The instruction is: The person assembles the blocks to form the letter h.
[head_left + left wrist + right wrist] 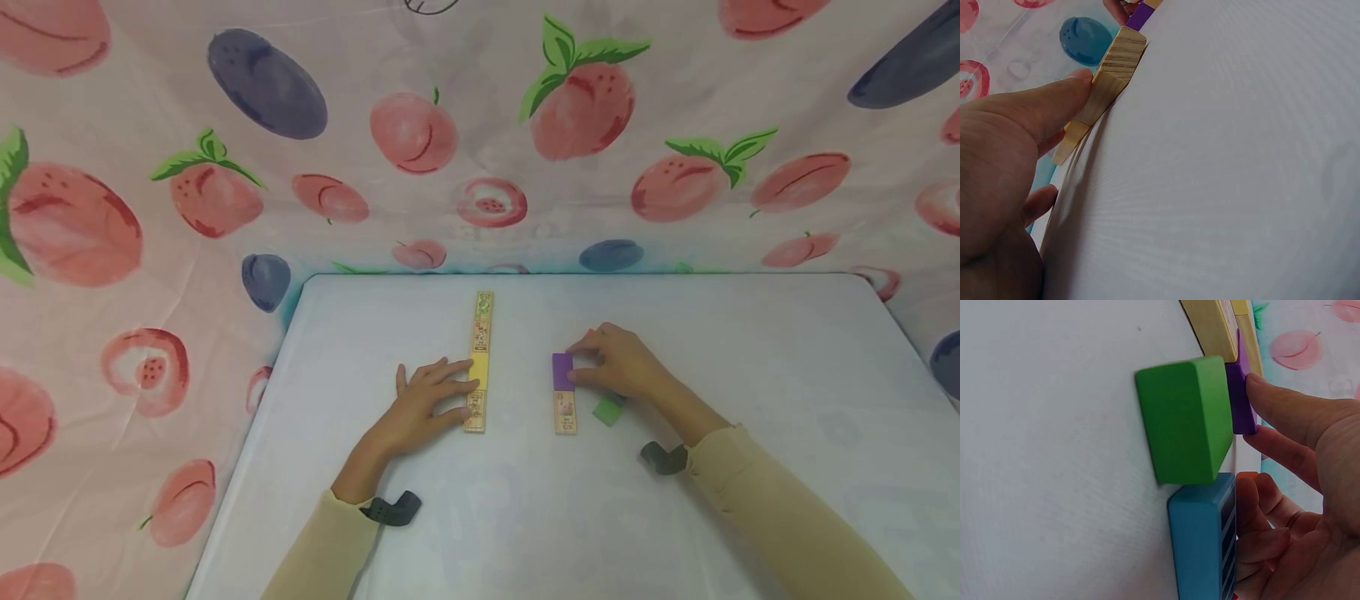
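Note:
A straight row of wooden domino blocks, with a yellow block (478,372) between printed ones, stands left of centre in the head view. My left hand (422,410) rests its spread fingers and thumb along the row's left side; in the left wrist view the thumb touches a bare wood block (1107,94). A purple block (562,372) abuts a printed wooden block (566,412). My right hand (618,362) pinches the purple block at its far corner with thumb and forefinger, the other fingers curled. Beside it lies a green block (1179,422).
Under the right hand lies a blue block (1197,544) with dark stripes, close to the green one. An orange piece (591,334) peeks out behind the fingers. The white table (480,517) ends at a fruit-patterned cloth (487,125) at the back and left.

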`<control>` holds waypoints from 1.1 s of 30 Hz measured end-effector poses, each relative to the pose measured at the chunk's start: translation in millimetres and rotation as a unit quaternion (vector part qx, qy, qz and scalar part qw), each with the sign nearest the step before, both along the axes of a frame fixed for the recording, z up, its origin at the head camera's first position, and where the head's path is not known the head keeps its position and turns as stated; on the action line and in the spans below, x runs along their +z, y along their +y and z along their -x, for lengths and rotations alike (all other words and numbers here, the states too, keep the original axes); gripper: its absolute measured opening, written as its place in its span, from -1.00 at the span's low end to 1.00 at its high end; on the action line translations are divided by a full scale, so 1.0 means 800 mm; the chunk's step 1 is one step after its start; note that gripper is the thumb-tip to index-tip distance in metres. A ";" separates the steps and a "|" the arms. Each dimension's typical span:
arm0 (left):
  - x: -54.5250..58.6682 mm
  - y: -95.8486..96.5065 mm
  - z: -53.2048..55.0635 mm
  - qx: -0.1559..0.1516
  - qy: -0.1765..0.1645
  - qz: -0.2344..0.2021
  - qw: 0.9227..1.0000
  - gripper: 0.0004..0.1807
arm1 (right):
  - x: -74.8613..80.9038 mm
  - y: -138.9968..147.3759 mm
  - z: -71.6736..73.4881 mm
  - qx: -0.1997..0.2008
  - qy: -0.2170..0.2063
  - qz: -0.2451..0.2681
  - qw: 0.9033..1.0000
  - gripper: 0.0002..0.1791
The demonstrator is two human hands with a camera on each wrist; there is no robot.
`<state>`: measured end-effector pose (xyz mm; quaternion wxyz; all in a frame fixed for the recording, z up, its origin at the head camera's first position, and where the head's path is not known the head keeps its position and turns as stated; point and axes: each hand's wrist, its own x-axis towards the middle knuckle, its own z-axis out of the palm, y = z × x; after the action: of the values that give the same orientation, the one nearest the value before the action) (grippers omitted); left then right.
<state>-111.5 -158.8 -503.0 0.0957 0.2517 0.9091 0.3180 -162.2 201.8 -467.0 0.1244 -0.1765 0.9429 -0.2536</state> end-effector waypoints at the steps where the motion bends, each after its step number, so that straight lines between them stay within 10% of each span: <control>1: 0.000 0.000 0.000 0.000 0.000 0.000 1.000 -0.50 | 0.000 0.000 0.000 0.001 0.001 0.001 1.000 -0.53; 33: -0.001 0.000 0.000 0.002 -0.004 0.006 1.000 -0.50 | -0.004 0.000 -0.001 -0.011 -0.012 -0.003 1.000 -0.49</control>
<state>-111.2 -158.9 -503.5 0.0998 0.2484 0.9109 0.3139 -161.7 201.9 -470.0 0.1339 -0.1629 0.9439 -0.2542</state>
